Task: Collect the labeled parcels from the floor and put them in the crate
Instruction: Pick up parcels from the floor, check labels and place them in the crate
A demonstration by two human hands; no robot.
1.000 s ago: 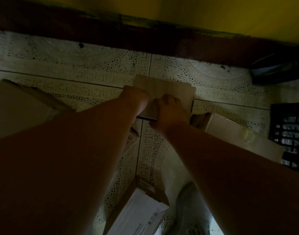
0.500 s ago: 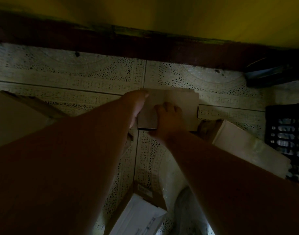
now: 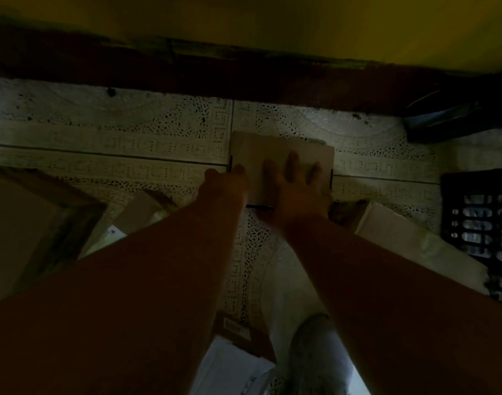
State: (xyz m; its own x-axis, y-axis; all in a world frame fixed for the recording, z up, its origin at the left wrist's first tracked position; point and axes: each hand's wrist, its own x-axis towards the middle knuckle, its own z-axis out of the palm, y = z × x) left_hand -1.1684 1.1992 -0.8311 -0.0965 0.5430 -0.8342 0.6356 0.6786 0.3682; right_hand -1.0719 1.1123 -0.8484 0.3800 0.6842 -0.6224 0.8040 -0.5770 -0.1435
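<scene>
**Dim Light and Reaching Arms Obscure Parcels on Tiled Floor**

The right hand (image 3: 294, 186) covers the near part of a small cardboard parcel (image 3: 261, 155); motion blur softens its fingers. Whether the left hand (image 3: 227, 183) grips the parcel's edge cannot be told. The black crate (image 3: 478, 223) is cut off at the right edge, a large box (image 3: 21, 223) at the left. A white-labelled parcel (image 3: 232, 366) runs off the bottom, its print unreadable. Forearms hide the floor beneath them.

surface: pale patterned tile floor (image 3: 170, 129) | centre: flat brown parcel (image 3: 258, 155) | left: large box (image 3: 30, 223) | right: pale box (image 3: 409, 240), beside black crate (image 3: 478, 223) | near: white-labelled parcel (image 3: 232, 366)
</scene>
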